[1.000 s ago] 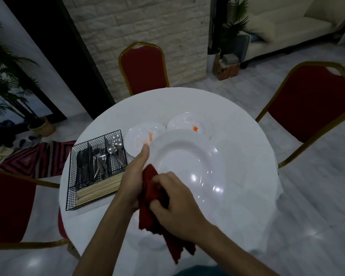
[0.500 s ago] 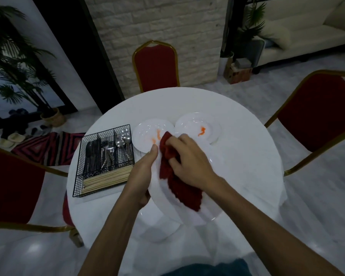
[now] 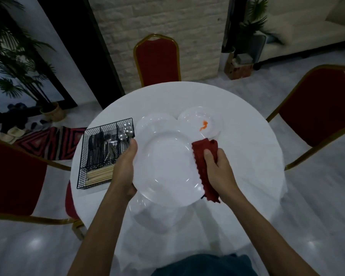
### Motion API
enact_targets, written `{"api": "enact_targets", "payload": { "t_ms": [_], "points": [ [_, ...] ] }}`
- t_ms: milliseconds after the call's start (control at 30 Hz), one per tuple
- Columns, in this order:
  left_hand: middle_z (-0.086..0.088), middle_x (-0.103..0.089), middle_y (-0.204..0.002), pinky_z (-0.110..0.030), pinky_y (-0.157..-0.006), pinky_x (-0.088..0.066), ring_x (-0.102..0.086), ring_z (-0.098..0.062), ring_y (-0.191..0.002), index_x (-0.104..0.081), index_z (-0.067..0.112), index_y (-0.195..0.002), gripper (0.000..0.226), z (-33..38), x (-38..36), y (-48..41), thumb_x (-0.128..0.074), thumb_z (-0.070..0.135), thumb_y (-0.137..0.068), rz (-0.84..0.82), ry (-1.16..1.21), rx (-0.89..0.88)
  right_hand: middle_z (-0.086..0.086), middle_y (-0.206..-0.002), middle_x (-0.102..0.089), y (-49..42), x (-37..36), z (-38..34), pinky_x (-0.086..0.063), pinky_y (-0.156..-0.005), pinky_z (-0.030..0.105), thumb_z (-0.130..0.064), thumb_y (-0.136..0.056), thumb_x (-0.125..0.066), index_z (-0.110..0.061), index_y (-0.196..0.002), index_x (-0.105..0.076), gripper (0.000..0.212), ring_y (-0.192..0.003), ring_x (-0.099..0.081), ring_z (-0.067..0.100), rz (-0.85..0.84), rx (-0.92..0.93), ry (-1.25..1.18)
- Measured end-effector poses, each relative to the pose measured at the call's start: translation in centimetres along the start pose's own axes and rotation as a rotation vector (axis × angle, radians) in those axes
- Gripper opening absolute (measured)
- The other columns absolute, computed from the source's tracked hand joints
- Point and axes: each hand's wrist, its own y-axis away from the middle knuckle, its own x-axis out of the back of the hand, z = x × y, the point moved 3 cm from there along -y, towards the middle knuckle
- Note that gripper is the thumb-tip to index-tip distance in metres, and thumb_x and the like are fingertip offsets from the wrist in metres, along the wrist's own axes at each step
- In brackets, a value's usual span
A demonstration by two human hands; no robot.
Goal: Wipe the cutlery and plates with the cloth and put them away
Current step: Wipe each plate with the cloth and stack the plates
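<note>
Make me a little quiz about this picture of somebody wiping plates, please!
1. True or false: the left hand grips the rim of the big plate.
2. Pick one: what colour is the cloth that the right hand holds? A blue, B red, C yellow.
3. Fill the gap: the smear on the small plate behind the cloth is ____.

Key: 1 true; 2 B; 3 orange.
</note>
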Motion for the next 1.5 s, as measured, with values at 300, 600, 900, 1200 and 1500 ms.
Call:
{"api": "enact_targets", "payload": {
  "t_ms": [300, 600, 900, 1200, 1500],
  "points": [
    [-0.003, -0.079, -0.099, -0.041, -0.075, -0.060, -0.075, -0.027, -0.093, -0.072, 0.025, -0.110, 0.035, -7.0, 4.8, -0.3, -0.055, 0.053, -0.098, 0.119, -0.191, 0.211, -0.001, -0.094, -0.073, 2.0, 0.4, 4.4, -0.058, -0.068, 0.034, -0.046, -0.103, -0.050, -0.026, -0.105, -0.059, 0.022, -0.080, -0.073, 0.019, -0.092, -0.147, 0.104],
    [-0.013, -0.076, -0.103, -0.041, -0.072, -0.064, -0.074, -0.032, -0.092, -0.071, 0.007, -0.121, 0.026, -13.9, 11.4, -0.3, -0.057, 0.011, -0.099, 0.083, -0.508, 0.393, 0.001, -0.099, -0.068, 0.7, -2.6, 9.9, -0.051, -0.073, 0.033, -0.046, -0.106, -0.043, -0.018, -0.106, -0.058, 0.031, -0.089, -0.066, 0.018, -0.183, -0.232, 0.281],
    [-0.014, -0.073, -0.102, -0.037, -0.065, -0.064, -0.074, -0.031, -0.087, -0.069, 0.010, -0.120, 0.032, -15.5, 15.2, -2.1, -0.067, -0.004, -0.092, 0.191, -0.403, 0.328, 0.007, -0.098, -0.061, -0.7, -5.3, 11.1, -0.045, -0.077, 0.035, -0.031, -0.109, -0.040, -0.008, -0.112, -0.048, 0.024, -0.090, -0.060, 0.024, -0.271, -0.261, 0.471],
    [-0.007, -0.077, -0.094, -0.046, -0.090, -0.059, -0.073, -0.025, -0.083, -0.076, 0.008, -0.111, 0.029, -15.6, 16.2, -3.2, -0.079, 0.021, -0.086, 0.390, -0.735, 0.144, 0.010, -0.099, -0.063, -0.1, -6.0, 11.3, -0.053, -0.083, 0.041, -0.024, -0.107, -0.044, -0.009, -0.112, -0.047, 0.017, -0.092, -0.063, 0.028, -0.224, -0.278, 0.501],
    [-0.011, -0.074, -0.108, -0.039, -0.100, -0.051, -0.064, -0.020, -0.092, -0.072, 0.008, -0.121, 0.034, -15.5, 15.7, -2.9, -0.075, 0.015, -0.089, 0.422, -0.788, -0.009, 0.006, -0.095, -0.060, 1.2, -3.3, 11.0, -0.047, -0.068, 0.033, -0.025, -0.107, -0.045, -0.010, -0.112, -0.048, 0.016, -0.080, -0.058, 0.018, -0.084, -0.244, 0.448]
  ]
}}
